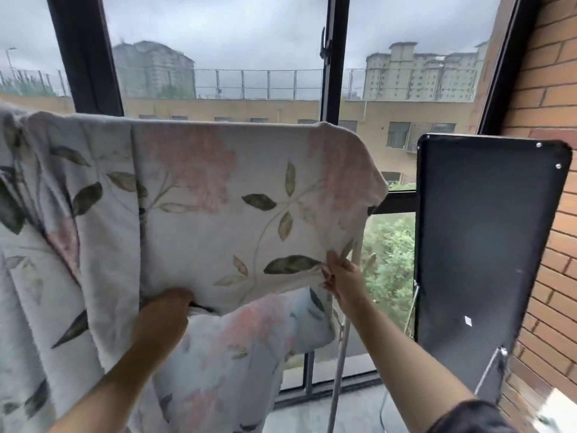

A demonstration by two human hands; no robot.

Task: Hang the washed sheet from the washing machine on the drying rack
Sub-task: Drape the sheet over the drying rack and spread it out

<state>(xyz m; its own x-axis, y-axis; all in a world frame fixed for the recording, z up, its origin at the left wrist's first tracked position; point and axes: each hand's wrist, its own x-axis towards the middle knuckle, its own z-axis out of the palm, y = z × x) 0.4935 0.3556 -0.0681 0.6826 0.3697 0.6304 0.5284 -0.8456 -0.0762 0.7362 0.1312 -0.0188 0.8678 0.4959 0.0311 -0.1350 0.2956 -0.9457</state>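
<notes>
A floral sheet [199, 195], pale with pink blooms and green leaves, hangs draped over the top of a drying rack in front of a large window [218, 57], its upper fold running level from the left edge of view to a rounded corner at the right. The rack itself is almost wholly covered; only a thin metal upright [338, 364] shows below the sheet's right corner, running down toward the floor. More of the sheet falls in heavy folds at the far left and bunches lower down in the middle, behind the front flap. The left hand [165, 317] is closed on the lower hem of that front flap, fingers curled under the cloth with the back of the hand toward the camera. The right hand [342, 276] pinches the same hem farther right, at the flap's lower right corner, fingertips pressed on the fabric just beside a dark green leaf print. Between the two hands the hem is lifted and held out toward the viewer. To the right stands a dark flat panel [487, 245] with rounded corners, tilted slightly, and beyond it a brick wall [549, 151]. Through the glass are tall apartment blocks, a low tan building and green trees under a grey sky.
</notes>
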